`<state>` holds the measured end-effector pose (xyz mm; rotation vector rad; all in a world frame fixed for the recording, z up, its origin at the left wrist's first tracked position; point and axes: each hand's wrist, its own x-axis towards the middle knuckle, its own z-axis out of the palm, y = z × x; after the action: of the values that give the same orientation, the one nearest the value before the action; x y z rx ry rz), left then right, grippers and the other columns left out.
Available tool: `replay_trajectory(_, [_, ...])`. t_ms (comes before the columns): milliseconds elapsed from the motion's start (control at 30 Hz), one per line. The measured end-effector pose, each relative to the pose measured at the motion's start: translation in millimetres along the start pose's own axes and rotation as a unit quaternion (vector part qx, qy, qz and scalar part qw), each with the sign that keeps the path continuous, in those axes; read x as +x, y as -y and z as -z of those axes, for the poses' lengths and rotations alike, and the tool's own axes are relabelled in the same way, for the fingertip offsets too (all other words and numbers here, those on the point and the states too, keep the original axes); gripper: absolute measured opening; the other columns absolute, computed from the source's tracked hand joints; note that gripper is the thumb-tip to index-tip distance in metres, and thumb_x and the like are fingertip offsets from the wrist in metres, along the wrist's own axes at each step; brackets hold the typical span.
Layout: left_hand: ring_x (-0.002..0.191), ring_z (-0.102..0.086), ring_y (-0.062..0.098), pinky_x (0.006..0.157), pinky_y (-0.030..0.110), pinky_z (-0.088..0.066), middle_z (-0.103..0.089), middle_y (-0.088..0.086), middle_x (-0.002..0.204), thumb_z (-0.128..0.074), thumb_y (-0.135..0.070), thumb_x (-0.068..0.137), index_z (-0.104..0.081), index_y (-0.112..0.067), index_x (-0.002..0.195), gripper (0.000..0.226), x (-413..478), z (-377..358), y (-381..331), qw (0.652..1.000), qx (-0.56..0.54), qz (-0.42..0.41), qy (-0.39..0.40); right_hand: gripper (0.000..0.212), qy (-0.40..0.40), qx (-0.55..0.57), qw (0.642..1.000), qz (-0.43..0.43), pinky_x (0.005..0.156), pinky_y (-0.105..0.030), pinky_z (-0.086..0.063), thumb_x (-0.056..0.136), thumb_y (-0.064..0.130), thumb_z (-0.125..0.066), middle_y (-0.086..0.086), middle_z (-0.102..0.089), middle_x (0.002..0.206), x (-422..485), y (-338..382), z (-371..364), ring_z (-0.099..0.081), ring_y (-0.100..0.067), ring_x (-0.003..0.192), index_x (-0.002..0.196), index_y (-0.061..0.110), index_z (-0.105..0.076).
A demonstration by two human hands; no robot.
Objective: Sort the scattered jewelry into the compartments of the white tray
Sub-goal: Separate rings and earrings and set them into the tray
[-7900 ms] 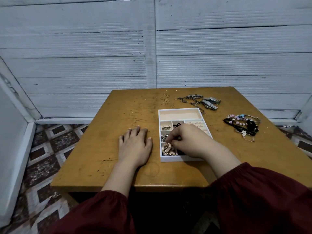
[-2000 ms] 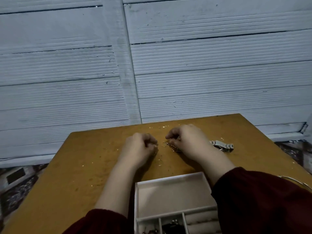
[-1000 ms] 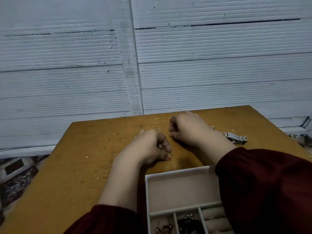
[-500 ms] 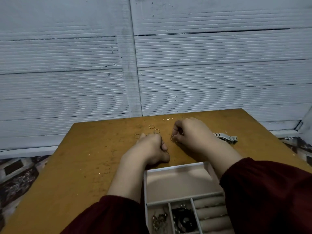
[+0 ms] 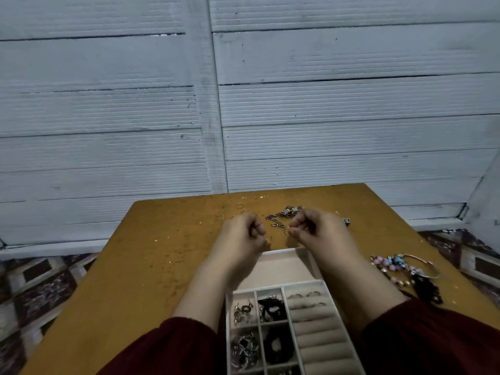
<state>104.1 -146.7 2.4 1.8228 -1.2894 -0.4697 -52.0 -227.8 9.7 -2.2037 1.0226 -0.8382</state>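
While right hand (image 5: 322, 234) pinches a ring (image 5: 286, 232), left hand (image 5: 243, 236) curled, hold unclear, tray (image 5: 281, 251) is part-filled; rings (image 5: 239, 205), chains (image 5: 286, 212) beyond the pinch lie unsorted

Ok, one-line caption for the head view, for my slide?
Right hand pinches a thin gold ring beyond the white tray; left hand curled alongside.
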Motion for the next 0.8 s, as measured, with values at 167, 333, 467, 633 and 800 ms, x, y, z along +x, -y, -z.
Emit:
replay_trajectory(167, [0.059, -0.059, -0.002, 0.054, 0.013, -0.045, -0.063, -0.006, 0.066, -0.075, 0.000, 0.076, -0.061, -0.020, 0.068, 0.025, -31, 1, -25, 0.999, -0.044, -0.014, -0.021, 0.012, -0.041, 0.083, 0.995, -0.026, 0.068, -0.033, -0.051, 0.083, 0.012, -0.069, 0.007, -0.064, 0.075, -39, 4, 12, -0.060, -0.008, 0.073, 0.078, 0.022, -0.064])
replay_trajectory(333, [0.065, -0.058, 0.008, 0.059, 0.017, -0.049, -0.065, 0.000, 0.072, -0.073, -0.002, 0.078, -0.063, -0.017, 0.073, 0.020, -74, -8, -45, 0.996, -0.084, -0.017, -0.015, 0.011, -0.065, 0.148, 0.986, -0.047, 0.059, -0.028, -0.055, 0.085, 0.012, -0.067, 0.003, -0.066, 0.072, -86, 9, 20, -0.062, -0.006, 0.062, 0.083, 0.022, -0.065])
replay_trajectory(467, [0.064, -0.063, 0.007, 0.063, 0.020, -0.054, -0.067, 0.003, 0.073, -0.069, 0.005, 0.080, -0.065, -0.018, 0.073, 0.025, -105, -21, -50, 0.993, -0.110, -0.017, -0.034, 0.016, -0.098, 0.168, 0.980, -0.049, 0.063, -0.034, -0.055, 0.083, 0.010, -0.069, 0.004, -0.066, 0.072, -116, 2, 19, -0.064, -0.015, 0.067, 0.083, 0.025, -0.065])
replay_trajectory(633, [0.077, -0.068, 0.006, 0.076, 0.035, -0.057, -0.070, -0.006, 0.079, -0.065, 0.000, 0.083, -0.065, -0.030, 0.074, 0.032, -135, -39, -45, 0.995, -0.077, -0.021, -0.058, 0.017, -0.102, 0.174, 0.978, -0.055, 0.058, -0.019, -0.047, 0.083, 0.009, -0.068, 0.008, -0.064, 0.069, -141, -8, 18, -0.059, -0.001, 0.062, 0.083, 0.026, -0.068])
replay_trajectory(800, [0.087, -0.038, -0.003, 0.075, 0.009, -0.036, -0.054, -0.023, 0.078, -0.065, -0.013, 0.085, -0.069, -0.030, 0.086, 0.018, -154, -42, -49, 0.989, 0.064, -0.077, -0.107, 0.018, -0.090, 0.166, 0.980, -0.063, 0.067, -0.039, -0.057, 0.082, 0.010, -0.069, 0.006, -0.070, 0.077, -145, -16, 17, -0.066, -0.011, 0.072, 0.080, 0.027, -0.068])
